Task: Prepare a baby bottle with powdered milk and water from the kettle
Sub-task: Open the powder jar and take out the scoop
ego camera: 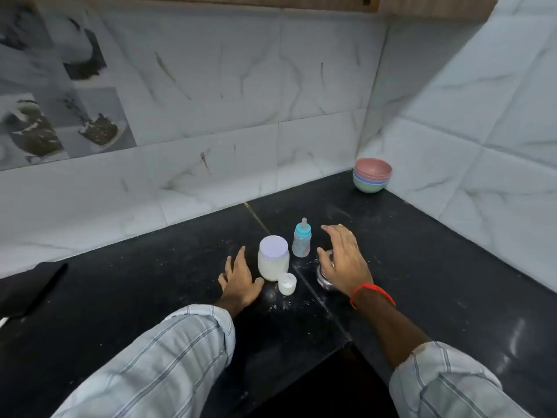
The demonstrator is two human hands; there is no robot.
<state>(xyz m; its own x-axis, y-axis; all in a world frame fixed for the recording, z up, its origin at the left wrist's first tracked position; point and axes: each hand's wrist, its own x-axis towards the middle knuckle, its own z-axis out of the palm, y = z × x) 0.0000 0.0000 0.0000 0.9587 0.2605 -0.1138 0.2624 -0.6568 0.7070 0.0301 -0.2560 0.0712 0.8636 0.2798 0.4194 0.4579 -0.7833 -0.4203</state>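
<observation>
A small baby bottle [301, 242] with a blue collar and teat stands upright on the black counter [150, 297]. Left of it stands a jar of white milk powder [273, 262] with a pale lilac lid. A little white cap [287, 284] holding some powder sits in front of the jar. My left hand [239, 280] rests flat on the counter just left of the jar, fingers spread. My right hand [343, 260] hovers with relaxed fingers over a shiny metal object [324, 280], mostly hidden beneath it, right of the bottle.
Stacked pastel bowls [372, 175] sit in the back right corner against the tiled wall. A dark object [27, 288] lies at the left edge of the counter. White powder specks are scattered around the jar. The counter's front edge drops away below my arms.
</observation>
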